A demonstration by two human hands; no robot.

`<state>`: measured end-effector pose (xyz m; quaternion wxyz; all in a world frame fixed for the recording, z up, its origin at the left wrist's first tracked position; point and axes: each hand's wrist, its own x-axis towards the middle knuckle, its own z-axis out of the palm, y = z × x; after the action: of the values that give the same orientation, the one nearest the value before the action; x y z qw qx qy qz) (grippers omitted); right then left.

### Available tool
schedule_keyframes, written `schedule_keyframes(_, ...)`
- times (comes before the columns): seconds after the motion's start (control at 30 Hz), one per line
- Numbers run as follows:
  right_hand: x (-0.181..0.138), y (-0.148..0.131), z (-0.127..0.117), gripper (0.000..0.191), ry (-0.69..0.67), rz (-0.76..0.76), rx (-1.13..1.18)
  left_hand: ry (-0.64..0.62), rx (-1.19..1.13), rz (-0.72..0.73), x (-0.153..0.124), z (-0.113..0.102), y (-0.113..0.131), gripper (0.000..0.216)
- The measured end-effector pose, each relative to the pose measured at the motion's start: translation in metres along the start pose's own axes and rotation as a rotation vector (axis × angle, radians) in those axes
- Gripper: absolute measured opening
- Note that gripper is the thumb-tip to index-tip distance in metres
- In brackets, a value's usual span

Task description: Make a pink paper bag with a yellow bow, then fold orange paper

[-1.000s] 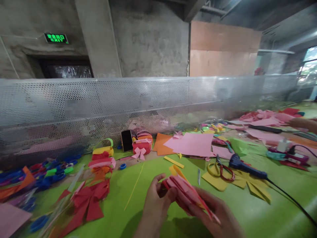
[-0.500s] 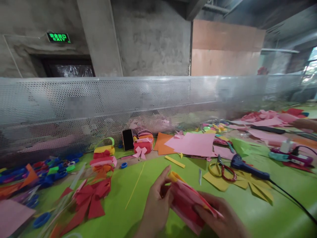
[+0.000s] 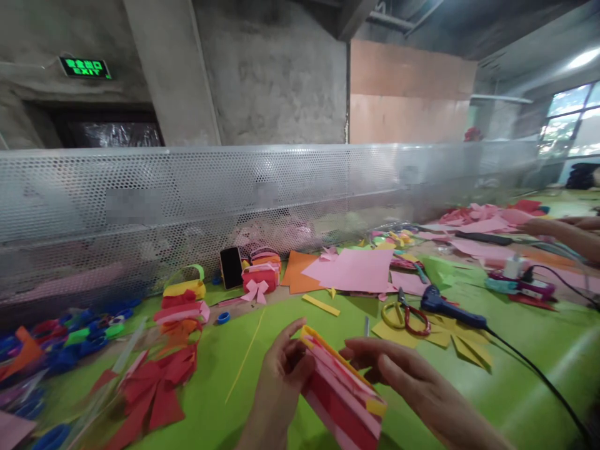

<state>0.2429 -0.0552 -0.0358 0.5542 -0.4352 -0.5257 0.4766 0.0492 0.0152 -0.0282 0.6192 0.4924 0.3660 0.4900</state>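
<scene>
My left hand (image 3: 281, 378) grips the left end of a small folded paper bag (image 3: 340, 406), pink and red with a yellow edge strip, tilted down to the right. Its thumb presses on the near face, while the fingers are partly hidden behind. My right hand (image 3: 403, 378) is at the bag's upper right edge, fingers stretched out and thumb apart. Whether its fingertips touch the yellow strip I cannot tell. Beyond the hands lie a yellow paper strip (image 3: 321, 305) and scissors (image 3: 416, 320) with yellow and red handles, on yellow paper pieces (image 3: 469, 350).
A blue glue gun (image 3: 452, 307) with a black cord lies right. Behind stand a phone (image 3: 230, 267) and a red paper bag (image 3: 259, 281) with a pink bow. Red paper bows (image 3: 157, 390) and blue rings lie left. Another person's hand (image 3: 562, 231) is at far right. A perforated metal screen (image 3: 300, 187) runs behind.
My right hand has let go of the bag's right end and opened, moving to its upper edge. My left hand still holds the bag. The view has swung slightly right.
</scene>
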Motion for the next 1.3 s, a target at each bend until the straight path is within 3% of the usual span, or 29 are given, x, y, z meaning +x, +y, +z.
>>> schedule_keyframes(0.23,0.021,-0.011,0.02,0.046,-0.103,0.011,-0.369,-0.048,0.065,-0.015,-0.003,0.006,0.003,0.062)
schedule_keyframes(0.4,0.023,-0.017,0.022,0.029,-0.178,0.032,-0.265,-0.032,0.064,-0.118,-0.003,0.008,0.012,0.072)
schedule_keyframes(0.63,0.028,-0.011,0.02,0.02,-0.059,0.124,-0.125,-0.008,0.034,-0.075,-0.004,0.007,0.001,0.076)
schedule_keyframes(0.73,0.031,-0.003,0.016,0.019,0.036,0.104,-0.255,0.006,0.022,-0.025,-0.007,0.009,0.001,0.059)
schedule_keyframes(0.83,0.03,-0.005,0.015,0.017,0.048,0.036,-0.455,-0.007,0.05,-0.001,-0.006,0.008,0.001,0.034)
schedule_keyframes(1.03,0.025,-0.012,0.022,0.019,0.127,-0.076,-0.713,0.006,0.153,-0.029,-0.007,0.008,0.009,0.028)
schedule_keyframes(1.17,0.027,-0.009,0.022,0.027,0.033,-0.055,-0.645,0.103,0.177,-0.048,-0.007,0.01,0.016,0.021)
schedule_keyframes(1.23,0.027,-0.006,0.019,0.032,-0.042,-0.01,-0.51,0.154,0.134,-0.067,-0.005,0.008,0.014,0.022)
schedule_keyframes(1.3,0.024,0.001,0.015,0.039,-0.029,0.022,-0.356,0.201,0.068,-0.066,-0.002,0.003,0.009,0.027)
